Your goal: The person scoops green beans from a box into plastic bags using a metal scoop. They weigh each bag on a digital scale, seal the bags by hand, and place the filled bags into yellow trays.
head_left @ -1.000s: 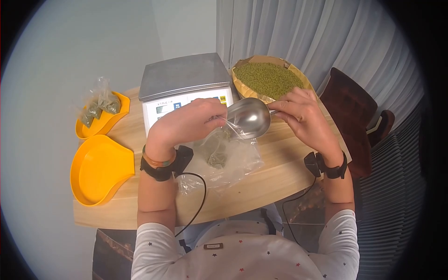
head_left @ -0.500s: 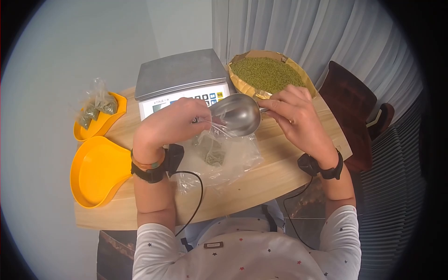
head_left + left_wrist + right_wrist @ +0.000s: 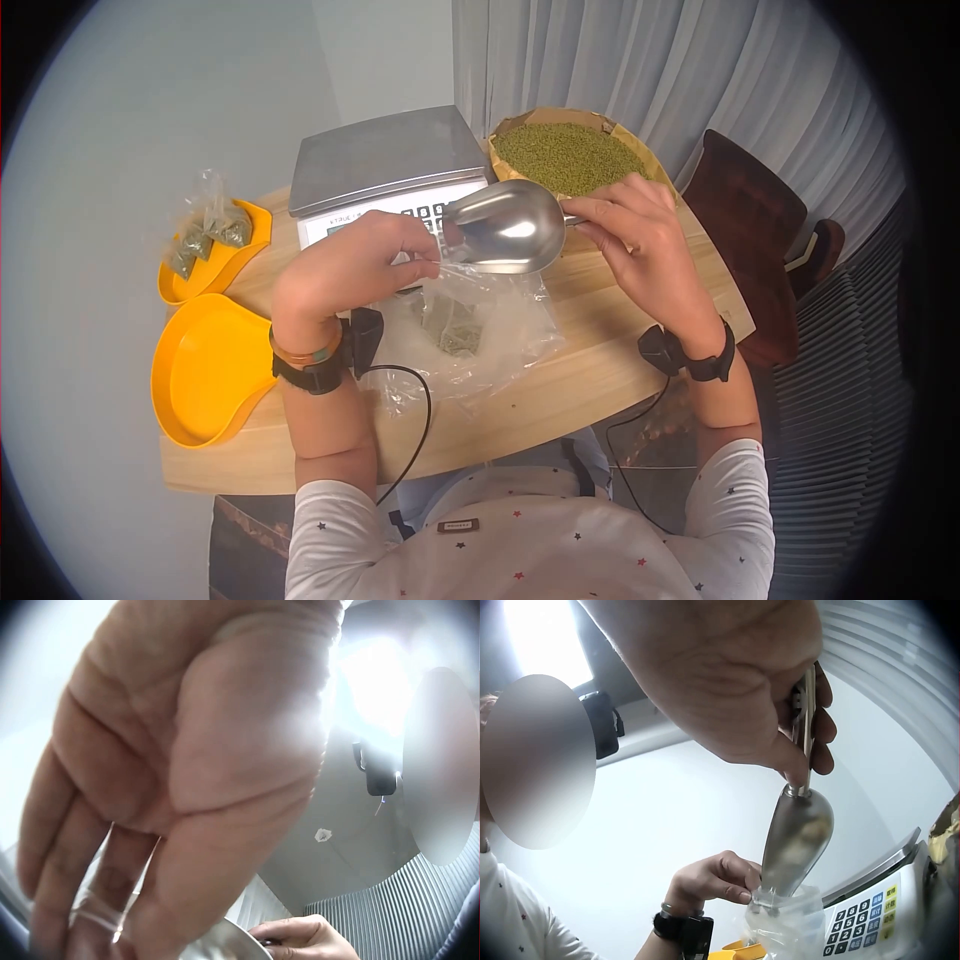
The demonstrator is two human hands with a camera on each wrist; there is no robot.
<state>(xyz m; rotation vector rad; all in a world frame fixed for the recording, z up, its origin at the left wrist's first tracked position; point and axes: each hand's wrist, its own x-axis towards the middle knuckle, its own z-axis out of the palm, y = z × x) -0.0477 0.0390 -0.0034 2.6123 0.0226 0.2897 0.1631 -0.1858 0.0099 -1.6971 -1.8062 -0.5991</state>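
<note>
So the whole thing here hangs on how the metal scoop lines up with the mouth of the clear bag. Right hand has the handle end pinched between thumb and fingers, and left hand is pinching the bag's rim, so neither one is free. The scoop is up off the table, between the two hands, with its long axis running crosswise, roughly along the near edge, handle toward the right edge and lip toward the left. The right wrist view shows it tipped lip-down too, with the lip at the bag's mouth and seemingly just inside. Left hand is easily the closer one to that lip, basically right beside it, so I'd say the angle is the right hand's job and keeping the mouth open under the lip is the left's. Can't really tell what's in the scoop, btw. Scale is just past the scoop toward the far edge, paper sack of green pellets is by the far right corner, and the yellow tray is along the left edge.
</note>
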